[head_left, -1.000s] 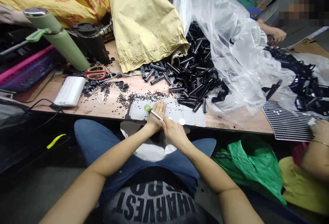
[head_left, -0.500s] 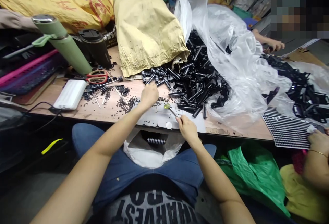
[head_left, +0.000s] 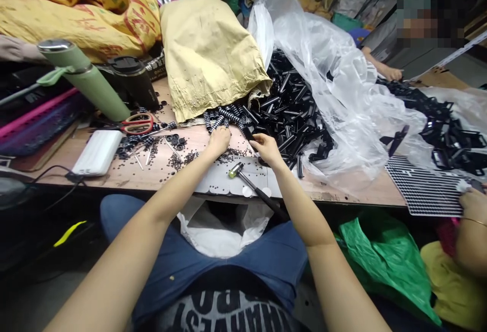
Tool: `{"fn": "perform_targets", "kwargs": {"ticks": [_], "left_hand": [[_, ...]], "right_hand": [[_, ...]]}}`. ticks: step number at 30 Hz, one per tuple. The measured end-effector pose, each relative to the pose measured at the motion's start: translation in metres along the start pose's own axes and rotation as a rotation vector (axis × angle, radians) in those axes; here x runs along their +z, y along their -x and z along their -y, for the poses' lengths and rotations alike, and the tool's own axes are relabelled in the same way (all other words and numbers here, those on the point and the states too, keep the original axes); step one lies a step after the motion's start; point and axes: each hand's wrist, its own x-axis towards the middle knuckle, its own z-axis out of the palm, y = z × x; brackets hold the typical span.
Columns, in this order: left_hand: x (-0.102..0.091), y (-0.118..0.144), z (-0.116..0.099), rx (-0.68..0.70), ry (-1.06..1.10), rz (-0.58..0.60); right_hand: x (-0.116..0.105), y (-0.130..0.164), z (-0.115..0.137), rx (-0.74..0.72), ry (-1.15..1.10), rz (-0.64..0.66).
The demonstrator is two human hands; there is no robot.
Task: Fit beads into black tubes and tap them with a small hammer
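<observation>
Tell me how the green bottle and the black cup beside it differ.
The green bottle is pale green, slim and taller, with a silvery cap, and it looks tilted. The black cup is dark, squatter and looks nearer upright, with a black lid. Both stand capped at the table's far left, side by side.

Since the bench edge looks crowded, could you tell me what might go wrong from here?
1. The small hammer lies loose with its handle past the table edge; the right hand, reaching over it for a black tube, might knock it off.
2. The left hand is at the ribbed springs among tiny black beads, which could scatter or roll off.
</observation>
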Motion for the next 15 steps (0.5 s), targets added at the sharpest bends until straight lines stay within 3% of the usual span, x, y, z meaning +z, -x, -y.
{"fn": "perform_targets", "kwargs": {"ticks": [4,8,10,12,15], "left_hand": [[-0.006,0.033,-0.007,-0.126,0.522,-0.167],[-0.014,0.076,-0.027,-0.202,1.108,-0.16],[-0.015,0.095,-0.035,-0.165,1.155,-0.314],[-0.016,0.11,-0.04,-0.028,1.041,-0.537],[-0.016,0.125,-0.042,0.183,0.808,-0.678]], "right_hand": [[0.007,0.022,0.007,0.214,-0.624,0.105],[0.022,0.046,0.019,0.24,-0.683,0.191],[0.029,0.057,0.027,0.267,-0.604,0.097],[0.033,0.065,0.037,0.384,-0.591,0.039],[0.034,0.073,0.053,0.574,-0.731,0.196]]}}
